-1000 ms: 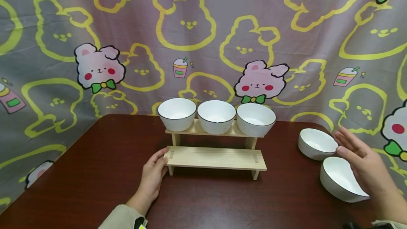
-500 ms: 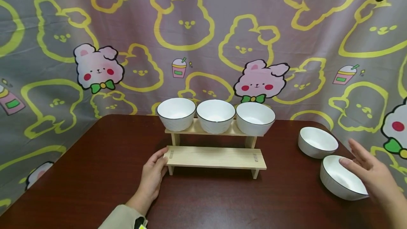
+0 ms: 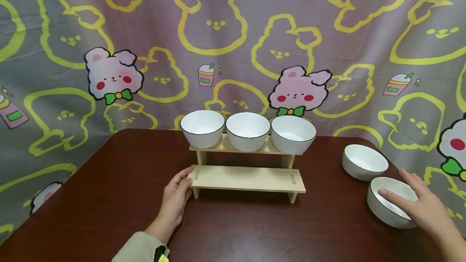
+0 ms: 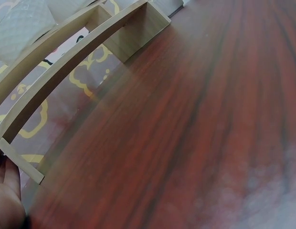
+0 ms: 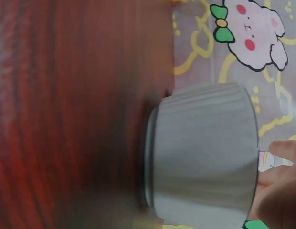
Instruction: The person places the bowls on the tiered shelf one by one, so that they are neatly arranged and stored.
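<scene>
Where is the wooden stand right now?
The wooden stand is on the table, below the head view's centre, under three bowls, the left hand holding its left end.

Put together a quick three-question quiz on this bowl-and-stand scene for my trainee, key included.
1. Count: how many white bowls stand on the upper shelf of the wooden stand?
2. True or false: the left hand touches one end of the lower shelf.
3. Choose: in the head view, which bowl does the right hand partly cover?
A) the middle bowl on the upper shelf
B) the nearer bowl on the table
C) the farther bowl on the table

Key: 1 three; 2 true; 3 B.
</scene>
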The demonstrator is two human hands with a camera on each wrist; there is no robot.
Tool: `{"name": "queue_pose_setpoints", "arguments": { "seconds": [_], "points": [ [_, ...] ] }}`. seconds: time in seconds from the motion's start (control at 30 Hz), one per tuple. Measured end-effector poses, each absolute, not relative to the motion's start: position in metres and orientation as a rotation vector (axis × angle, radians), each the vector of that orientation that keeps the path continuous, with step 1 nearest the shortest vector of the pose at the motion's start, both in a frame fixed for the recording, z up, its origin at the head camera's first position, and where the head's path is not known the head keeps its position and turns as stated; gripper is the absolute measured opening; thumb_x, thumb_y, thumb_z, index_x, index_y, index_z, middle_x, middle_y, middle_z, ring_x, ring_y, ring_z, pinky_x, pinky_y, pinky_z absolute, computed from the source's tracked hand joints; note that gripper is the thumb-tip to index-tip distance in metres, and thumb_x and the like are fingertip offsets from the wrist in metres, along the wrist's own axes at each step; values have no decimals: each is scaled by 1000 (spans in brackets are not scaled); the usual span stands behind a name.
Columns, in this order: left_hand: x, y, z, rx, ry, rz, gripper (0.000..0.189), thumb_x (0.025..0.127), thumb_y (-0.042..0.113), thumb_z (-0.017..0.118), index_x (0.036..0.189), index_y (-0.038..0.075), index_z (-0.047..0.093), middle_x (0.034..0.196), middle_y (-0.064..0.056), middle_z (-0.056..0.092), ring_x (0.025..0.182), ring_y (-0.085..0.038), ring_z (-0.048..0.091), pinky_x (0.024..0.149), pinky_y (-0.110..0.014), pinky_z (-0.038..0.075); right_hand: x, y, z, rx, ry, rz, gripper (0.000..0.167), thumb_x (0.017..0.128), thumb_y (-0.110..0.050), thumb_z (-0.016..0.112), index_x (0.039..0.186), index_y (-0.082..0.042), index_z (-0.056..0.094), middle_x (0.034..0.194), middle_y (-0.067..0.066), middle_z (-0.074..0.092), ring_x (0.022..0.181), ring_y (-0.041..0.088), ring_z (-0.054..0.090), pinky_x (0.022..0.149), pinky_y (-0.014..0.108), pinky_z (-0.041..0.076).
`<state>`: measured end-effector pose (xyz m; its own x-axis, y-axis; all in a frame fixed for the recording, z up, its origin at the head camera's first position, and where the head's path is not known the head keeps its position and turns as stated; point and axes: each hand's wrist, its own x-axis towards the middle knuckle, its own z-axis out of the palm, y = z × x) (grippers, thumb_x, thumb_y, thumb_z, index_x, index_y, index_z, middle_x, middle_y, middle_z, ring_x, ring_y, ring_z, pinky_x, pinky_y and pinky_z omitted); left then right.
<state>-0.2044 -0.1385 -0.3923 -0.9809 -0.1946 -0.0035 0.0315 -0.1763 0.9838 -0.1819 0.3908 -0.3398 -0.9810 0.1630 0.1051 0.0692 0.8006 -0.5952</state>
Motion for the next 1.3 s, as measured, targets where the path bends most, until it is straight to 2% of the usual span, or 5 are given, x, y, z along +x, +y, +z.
{"name": "queue_pose_setpoints", "arguments": {
  "seconds": [0.23,0.4,0.5,0.67,1.3],
  "points": [
    [-204,-138,-393,202,-1918,-2291,42,94,6,40,136,1,42,142,-14,38,117,-11,44,88,-18,40,-188,392,-344,-159,-2957,858,95,88,-50,52,144,5,-1,137,44,-15,123,65,-4,86,75,15],
    [-203,-138,-392,196,-1908,-2292,42,95,6,40,136,0,41,141,-14,38,117,-11,44,88,-18,40,-195,390,-344,-92,-2978,696,98,85,-53,55,142,11,6,133,49,1,121,66,-1,83,75,17],
    [-204,-137,-392,198,-1904,-2295,42,94,6,40,136,-1,41,141,-14,38,115,-9,45,88,-17,40,-196,387,-346,-67,-2971,580,99,83,-55,56,140,14,12,124,48,14,116,66,10,78,76,17],
    [-203,-137,-392,206,-1895,-2310,42,94,5,40,136,-1,41,141,-15,39,111,-5,47,86,-17,41,-196,383,-348,-77,-2990,436,97,82,-59,54,137,15,21,116,44,22,108,59,21,75,75,20],
    [-203,-139,-390,211,-1920,-2298,43,94,7,41,137,1,41,141,-13,38,111,-4,47,84,-15,41,-198,375,-354,-283,-3018,346,97,83,-68,42,134,12,25,121,47,15,114,60,10,82,77,9]
  ]
}}
